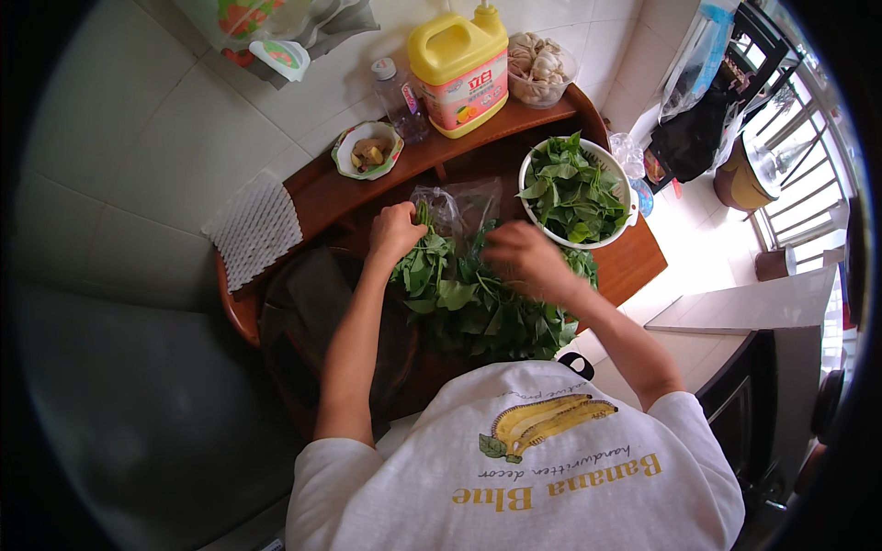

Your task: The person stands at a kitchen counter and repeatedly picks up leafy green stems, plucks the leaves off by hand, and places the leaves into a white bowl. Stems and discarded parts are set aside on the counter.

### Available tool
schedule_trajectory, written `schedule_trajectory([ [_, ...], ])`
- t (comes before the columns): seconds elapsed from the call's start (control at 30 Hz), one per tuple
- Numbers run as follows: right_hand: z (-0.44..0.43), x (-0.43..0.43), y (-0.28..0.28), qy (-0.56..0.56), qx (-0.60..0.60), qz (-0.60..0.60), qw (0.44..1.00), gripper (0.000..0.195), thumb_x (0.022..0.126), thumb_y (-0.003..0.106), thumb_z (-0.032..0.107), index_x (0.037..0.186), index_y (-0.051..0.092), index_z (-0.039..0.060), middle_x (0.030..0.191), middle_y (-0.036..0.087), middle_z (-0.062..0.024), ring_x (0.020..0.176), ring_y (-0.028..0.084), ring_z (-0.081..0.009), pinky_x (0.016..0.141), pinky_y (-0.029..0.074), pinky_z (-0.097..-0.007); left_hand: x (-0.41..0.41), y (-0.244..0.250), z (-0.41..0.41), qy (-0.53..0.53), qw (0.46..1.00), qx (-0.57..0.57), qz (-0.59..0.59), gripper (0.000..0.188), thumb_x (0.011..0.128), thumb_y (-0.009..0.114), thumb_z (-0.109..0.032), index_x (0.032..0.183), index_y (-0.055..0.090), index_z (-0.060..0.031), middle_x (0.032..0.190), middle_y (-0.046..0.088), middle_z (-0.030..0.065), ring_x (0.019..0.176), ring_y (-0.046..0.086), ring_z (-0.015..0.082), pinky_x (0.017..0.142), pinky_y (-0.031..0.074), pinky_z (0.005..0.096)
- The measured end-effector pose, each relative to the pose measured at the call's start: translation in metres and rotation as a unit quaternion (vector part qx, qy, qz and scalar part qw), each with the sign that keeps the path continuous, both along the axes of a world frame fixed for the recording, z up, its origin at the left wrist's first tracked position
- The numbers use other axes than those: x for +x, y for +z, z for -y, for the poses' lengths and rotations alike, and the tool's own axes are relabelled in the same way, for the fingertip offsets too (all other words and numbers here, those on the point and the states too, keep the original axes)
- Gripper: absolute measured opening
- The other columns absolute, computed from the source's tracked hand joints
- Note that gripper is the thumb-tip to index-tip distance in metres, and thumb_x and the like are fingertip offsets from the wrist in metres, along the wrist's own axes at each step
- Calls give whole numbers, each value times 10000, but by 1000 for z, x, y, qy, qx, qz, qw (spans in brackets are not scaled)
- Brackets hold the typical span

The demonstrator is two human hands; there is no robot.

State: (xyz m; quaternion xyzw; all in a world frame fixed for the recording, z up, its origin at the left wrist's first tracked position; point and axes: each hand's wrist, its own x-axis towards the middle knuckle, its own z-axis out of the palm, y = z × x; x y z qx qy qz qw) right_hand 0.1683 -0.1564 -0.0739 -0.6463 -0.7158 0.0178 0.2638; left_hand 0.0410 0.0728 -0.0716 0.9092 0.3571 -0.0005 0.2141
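My left hand (395,234) grips a bunch of leafy green stems (427,258), their cut ends poking up past the thumb. Blurred by motion, my right hand (520,258) is over the larger heap of leafy greens (496,317) on the wooden table; whether its fingers hold a stem cannot be made out. Behind both hands lies a clear plastic bag (475,200), crumpled. To the right of my right hand, a white plastic colander (628,200) holds loose picked leaves (572,186).
On the raised wooden shelf (448,157) stand a small bowl with ginger pieces (368,153), a plastic bottle (402,103), a yellow detergent jug (460,76) and a tub of garlic (541,69). White foam netting (256,231) leans at the left. A dark bag-like object (303,296) lies by my left forearm.
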Motion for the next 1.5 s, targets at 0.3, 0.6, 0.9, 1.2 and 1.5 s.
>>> schedule_trajectory([
  [0.3,-6,-32,-47,36,-135,12,990,242,703,628,276,904,650,143,1005,578,-32,1033,495,-213,944,341,-354,-16,24,-5,-27,998,41,51,314,689,711,-257,873,622,-19,678,616,130,635,600,298,596,464,395],
  [0.6,4,-40,-37,12,-123,54,991,246,696,642,290,894,643,144,1008,559,-43,1025,487,-234,950,326,-379,-22,6,19,-134,970,138,145,219,682,702,-221,692,608,-23,725,585,116,699,574,297,642,454,404],
  [0.9,13,-44,-28,7,-115,24,993,279,668,674,274,902,639,125,1068,550,-57,1073,461,-232,975,299,-388,-41,-36,48,-141,979,44,-138,202,684,674,-254,703,665,-53,750,625,162,755,609,323,676,487,427],
  [1.2,12,-55,-18,-10,-87,15,996,309,693,653,201,976,615,84,1180,504,-90,1132,427,-259,996,290,-419,-53,-23,51,-78,995,-38,-58,240,659,704,-280,701,668,-46,679,637,115,650,621,276,626,488,366],
  [1.5,20,-66,-12,-47,15,-72,996,197,682,637,125,869,633,61,1015,585,-85,1013,505,-251,930,355,-398,-78,-15,36,-50,994,-90,46,138,603,660,-132,673,646,-14,641,617,135,566,602,210,559,461,316],
])
